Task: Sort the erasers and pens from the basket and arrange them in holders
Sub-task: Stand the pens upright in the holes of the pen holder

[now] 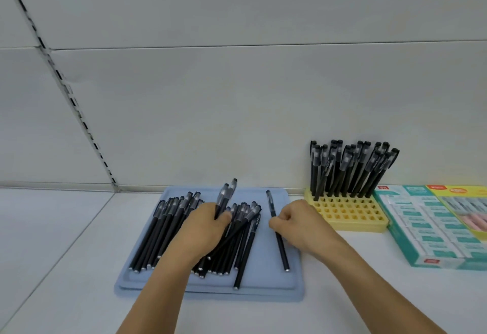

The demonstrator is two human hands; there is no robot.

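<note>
black pen (pixel 277 231) pinched midway in right hand (pixel 300 225), over blue tray (pixel 266 278)

The pens (pixel 238 238) look like matt black plastic with clear glossy caps, lying on a smooth, matt blue plastic tray (pixel 271 278). The yellow holder (pixel 350 215) at right seems matt plastic; the table (pixel 66 267) is smooth white with a faint sheen.

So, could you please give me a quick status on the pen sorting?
Left hand grips two pens over the blue tray. Right hand pinches a single pen. Yellow holder back rows filled, front holes free. Path clear.
</note>
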